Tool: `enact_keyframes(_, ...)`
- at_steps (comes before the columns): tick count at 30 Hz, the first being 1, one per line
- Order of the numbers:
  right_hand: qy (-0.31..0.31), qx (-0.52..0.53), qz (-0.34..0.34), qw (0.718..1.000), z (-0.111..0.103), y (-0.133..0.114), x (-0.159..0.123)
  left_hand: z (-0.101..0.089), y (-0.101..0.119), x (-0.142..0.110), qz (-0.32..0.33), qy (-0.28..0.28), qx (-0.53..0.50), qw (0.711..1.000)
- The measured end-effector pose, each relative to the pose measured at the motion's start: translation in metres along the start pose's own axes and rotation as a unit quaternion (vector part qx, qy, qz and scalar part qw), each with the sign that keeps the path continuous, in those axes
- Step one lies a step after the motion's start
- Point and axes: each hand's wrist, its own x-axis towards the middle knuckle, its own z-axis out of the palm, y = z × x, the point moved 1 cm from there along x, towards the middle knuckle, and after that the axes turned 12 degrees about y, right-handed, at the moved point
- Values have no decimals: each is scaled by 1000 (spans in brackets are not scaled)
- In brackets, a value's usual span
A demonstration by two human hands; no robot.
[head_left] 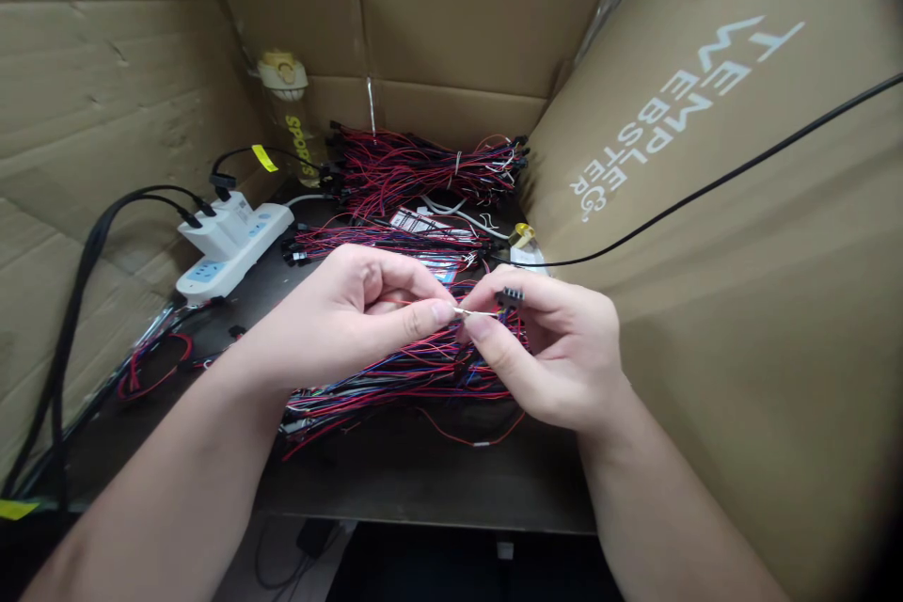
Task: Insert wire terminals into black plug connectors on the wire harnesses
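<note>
A: What takes up the most room?

B: Cardboard walls on every side. The one from one to four o'clock carries white lettering, and a black cable runs across it. Below them lies a dark table.

A: And on the table?

B: Heaps of red, black and blue wires. One big bundle lies at twelve o'clock against the back wall, and a second pile sits at the centre, right under the hands. At ten o'clock there is a white power strip with black plugs in it, and behind it, near eleven o'clock, a clear bottle with a pale cap.

A: The hands?

B: Left hand, just left of centre, is curled, thumb and forefinger pinching a thin red wire whose bare metal tip points toward three o'clock. Right hand, just right of centre, is grasping a small black connector between thumb and fingers.

A: How close are the two?

B: The wire's tip nearly reaches the connector; I cannot tell whether it has entered. Both are held just above the centre pile.

A: Anything smaller?

B: One loose red wire lies on the table at six o'clock.
</note>
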Motion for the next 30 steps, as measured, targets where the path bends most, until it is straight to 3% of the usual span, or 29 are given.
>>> enact_keyframes(8,14,-1,-16,1000,8,3,-2,0,-1,0,-3,-10,-26,1000)
enact_keyframes(13,65,3,-62,996,9,2,-3,0,-2,0,7,-35,-66,997)
enact_keyframes(21,124,-40,-115,985,14,2,-4,0,-2,1,3,-11,-89,996)
enact_keyframes(30,88,-56,-105,989,18,0,-3,4,-4,0,18,-11,-123,992)
